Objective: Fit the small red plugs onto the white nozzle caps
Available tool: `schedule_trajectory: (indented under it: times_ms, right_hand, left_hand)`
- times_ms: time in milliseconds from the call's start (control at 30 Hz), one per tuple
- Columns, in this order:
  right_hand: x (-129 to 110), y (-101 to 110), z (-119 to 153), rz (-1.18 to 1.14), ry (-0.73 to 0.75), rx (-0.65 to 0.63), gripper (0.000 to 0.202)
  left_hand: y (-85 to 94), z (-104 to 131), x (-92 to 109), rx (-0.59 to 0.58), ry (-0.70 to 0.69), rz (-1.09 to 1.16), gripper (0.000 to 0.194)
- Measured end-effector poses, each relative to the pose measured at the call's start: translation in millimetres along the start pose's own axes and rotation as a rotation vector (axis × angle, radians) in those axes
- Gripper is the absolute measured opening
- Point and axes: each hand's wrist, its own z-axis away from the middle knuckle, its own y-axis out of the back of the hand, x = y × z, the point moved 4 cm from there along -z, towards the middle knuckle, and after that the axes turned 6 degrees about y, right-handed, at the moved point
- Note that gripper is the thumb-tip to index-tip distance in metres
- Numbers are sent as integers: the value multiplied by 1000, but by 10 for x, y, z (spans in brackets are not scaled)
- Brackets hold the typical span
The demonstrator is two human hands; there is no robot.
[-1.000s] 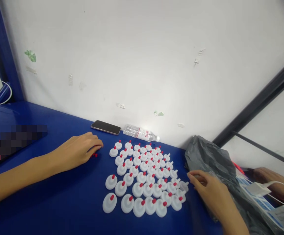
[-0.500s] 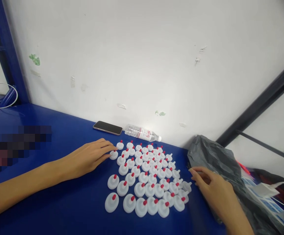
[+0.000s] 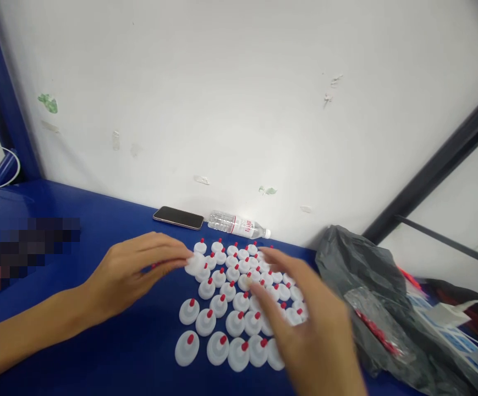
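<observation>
My left hand (image 3: 139,269) pinches one white round nozzle cap (image 3: 194,264) at the left edge of the group. A small red spot shows between its fingers, probably a red tip. My right hand (image 3: 308,308) is over the right part of the group, thumb and forefinger apart, with nothing visible between them; it is slightly blurred. Many white nozzle caps (image 3: 205,322) with red tips stand upright in loose rows on the blue table (image 3: 110,357). The right hand hides several of them.
Behind the caps, a phone (image 3: 178,217) and a clear water bottle (image 3: 239,224) lie along the wall. To the right, a grey plastic bag (image 3: 341,258) carries a clear bag of small red pieces (image 3: 377,331). A dark metal bar (image 3: 424,181) slants behind it.
My left hand has taken a nozzle cap off the table and turned it. My right hand has moved left from beside the grey bag to above the caps, uncovering the red pieces.
</observation>
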Motion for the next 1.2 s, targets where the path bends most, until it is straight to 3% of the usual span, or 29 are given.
schedule_trajectory:
  times_ms: [100,200,300,500,600,700,800,900,1000,1200]
  right_hand:
    - [-380,-366,51,-117,165,-159,59]
    - [-452,-547,104,-138,143,-199,43]
    - [-431,-559,115,-126,146,-173,28]
    - [-479,-522,83,-82,202,-129,26]
    - [-537,-544,66,-63,273,-135,21]
    - [-520,-493,40,-8,356,-80,20]
    - [-323,-266,7,150,375,58,25]
    - [97,103,-18,373,126,204,25]
    - [566,410,17,381,-173,255,36]
    - [1294,462,199,272,-509,-55,40]
  left_hand:
    - [21,42,203,11,-145,-29,17]
    - [23,72,340,18,-257,-89,14]
    - [-36,80,341,-30,-276,-158,15]
    - [-155,93,299,-183,-205,-161,15]
    - [-171,107,368,-273,-100,-47,25]
    - [-139,106,370,-281,46,104,30]
    - [-55,64,139,-241,323,161,40]
    - [19,17,-197,-232,543,-9,45]
    - [-62,3,-373,-344,444,-225,39]
    - [-362,182,-430,-485,247,-238,34]
